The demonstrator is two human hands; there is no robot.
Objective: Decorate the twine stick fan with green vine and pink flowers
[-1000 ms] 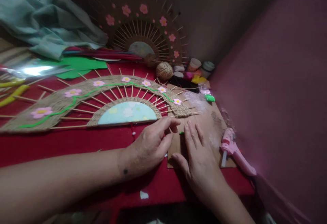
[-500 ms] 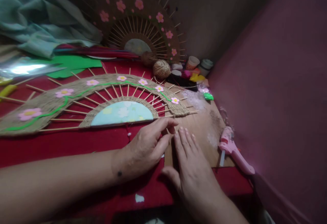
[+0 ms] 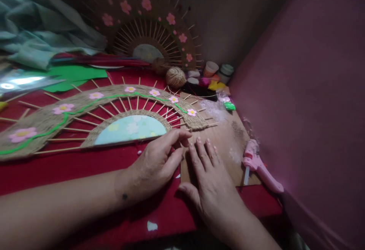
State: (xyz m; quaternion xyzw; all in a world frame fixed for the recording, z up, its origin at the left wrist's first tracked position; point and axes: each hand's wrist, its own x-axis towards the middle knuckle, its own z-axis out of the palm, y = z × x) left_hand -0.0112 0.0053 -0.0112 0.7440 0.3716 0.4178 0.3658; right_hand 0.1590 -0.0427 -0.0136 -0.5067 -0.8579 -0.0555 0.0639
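Note:
My right hand (image 3: 209, 179) lies flat on a brown board (image 3: 225, 147), fingers stretched and slightly spread. What may be under its palm is hidden. Beside it, my left hand (image 3: 159, 162) is closed, its fingers curled and turned toward the right fingertips; anything inside the curl is out of sight. Just beyond the left hand lies a woven fan-shaped piece (image 3: 111, 96) of twine and thin sticks. Pink flowers (image 3: 63, 108) and a green wavy vine run along its band. A light blue half-round panel (image 3: 132, 128) fills its centre.
A pink glue gun (image 3: 258, 162) rests at the board's right edge by the pink wall. Behind are a twine ball (image 3: 175, 77), small cups (image 3: 211, 68) and a second, darker fan (image 3: 148, 26). Green sheets (image 3: 76, 77) and pale cloth (image 3: 42, 22) lie left; a white scrap (image 3: 152, 225) lies in front.
The whole view has shifted slightly, so most things appear a little further left. My right fingers are spread a bit wider; the left hand keeps its curl.

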